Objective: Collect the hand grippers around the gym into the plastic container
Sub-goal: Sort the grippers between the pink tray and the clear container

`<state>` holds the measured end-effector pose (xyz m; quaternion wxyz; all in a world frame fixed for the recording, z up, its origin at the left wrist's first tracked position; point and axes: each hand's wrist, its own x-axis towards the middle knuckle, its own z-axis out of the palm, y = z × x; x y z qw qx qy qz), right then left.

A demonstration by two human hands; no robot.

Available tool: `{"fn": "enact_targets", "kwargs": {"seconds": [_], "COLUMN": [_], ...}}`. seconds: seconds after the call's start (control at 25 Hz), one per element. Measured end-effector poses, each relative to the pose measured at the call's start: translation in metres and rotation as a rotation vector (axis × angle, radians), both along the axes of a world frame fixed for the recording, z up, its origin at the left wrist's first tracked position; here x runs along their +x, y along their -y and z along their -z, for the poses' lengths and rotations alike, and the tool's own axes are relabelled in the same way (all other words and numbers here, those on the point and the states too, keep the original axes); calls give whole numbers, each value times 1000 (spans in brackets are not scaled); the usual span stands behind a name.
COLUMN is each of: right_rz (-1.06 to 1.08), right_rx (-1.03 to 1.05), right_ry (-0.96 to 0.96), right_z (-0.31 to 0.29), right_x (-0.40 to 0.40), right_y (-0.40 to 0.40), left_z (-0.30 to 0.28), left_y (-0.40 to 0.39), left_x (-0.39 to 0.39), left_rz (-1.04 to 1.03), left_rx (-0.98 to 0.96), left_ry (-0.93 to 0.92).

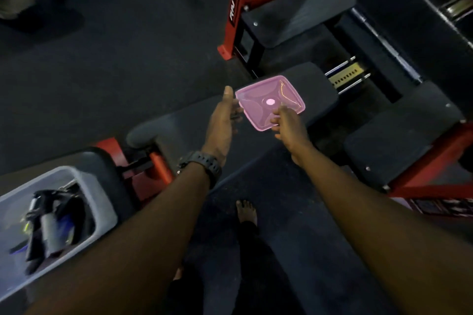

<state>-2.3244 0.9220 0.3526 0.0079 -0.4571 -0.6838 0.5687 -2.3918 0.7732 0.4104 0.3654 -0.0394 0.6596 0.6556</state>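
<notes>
Clear container (101, 202), dark hand grippers (51, 227) inside; pink lid (266, 100) apart.

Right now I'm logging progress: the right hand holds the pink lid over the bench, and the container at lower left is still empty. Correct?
Not quite. The head view shows the container already holding hand grippers. The rest stands: the right hand holds the pink lid over the bench.

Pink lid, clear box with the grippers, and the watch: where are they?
pink lid (270, 102), head view, its round centre.
plastic container (102, 202), head view, its right rim.
watch (204, 163), head view, strap on the left wrist.
</notes>
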Motion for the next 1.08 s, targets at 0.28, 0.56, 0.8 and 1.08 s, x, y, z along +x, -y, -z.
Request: {"fn": "enact_targets", "kwargs": {"seconds": [0.28, 0.56, 0.8, 1.08], "right_rz": [-66, -519, -590, -808], "right_rx": [-71, 245, 484, 279], "right_ry": [91, 236, 292, 29], "right_z": [114, 174, 166, 102], "right_x": [-51, -97, -108, -88], "right_y": [-74, -51, 1, 203], "left_z": [119, 170, 158, 157], "left_y": [-101, -73, -8, 160], "left_x": [-40, -58, -72, -40], "left_rz": [-50, -138, -236, -465], "left_rx": [-132, -195, -205, -466], "left_ry": [50, 131, 102, 63]}}
